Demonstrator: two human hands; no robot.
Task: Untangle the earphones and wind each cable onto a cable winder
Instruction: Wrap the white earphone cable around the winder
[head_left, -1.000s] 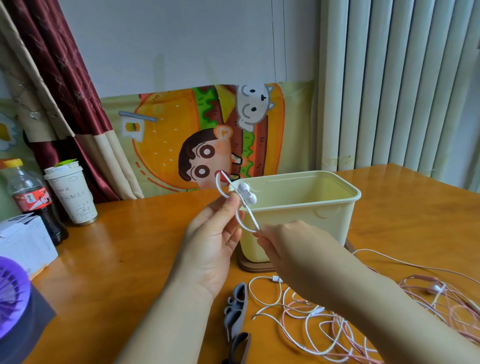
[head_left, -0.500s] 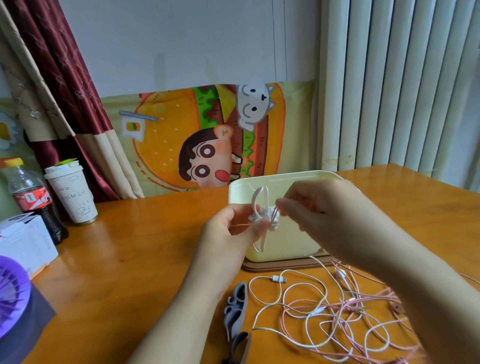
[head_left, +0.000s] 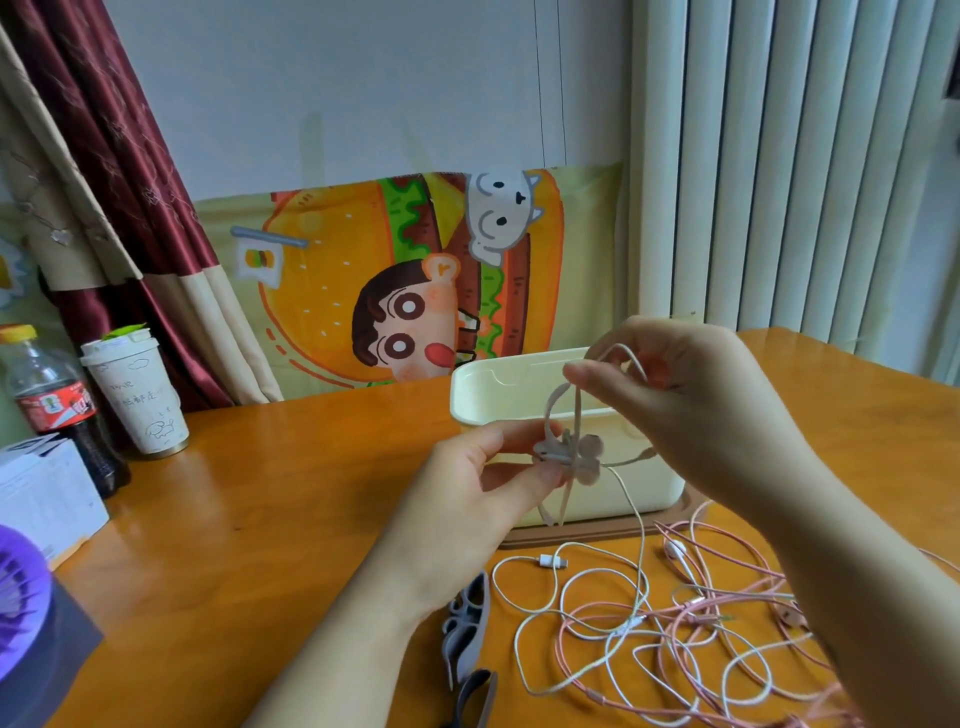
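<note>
Nearest, spare grey winders (head_left: 467, 629) lie beside the tangled white cable (head_left: 550, 561) and pink cable (head_left: 696, 603) on the table (head_left: 260, 519). Above them, the left hand (head_left: 467, 499) pinches the white earbuds (head_left: 589, 457) against a pale winder strap (head_left: 551, 410). The right hand (head_left: 696, 415) pinches the cable looped above. Both hands partly screen the cream box (head_left: 498, 395). At the far left stand a cup (head_left: 137, 389) and a cola bottle (head_left: 52, 400).

The left hand (head_left: 483, 483) and right hand (head_left: 691, 410) are bare; the left forearm (head_left: 332, 649) and right forearm (head_left: 862, 597) are bare too, down to the near edge of view.
</note>
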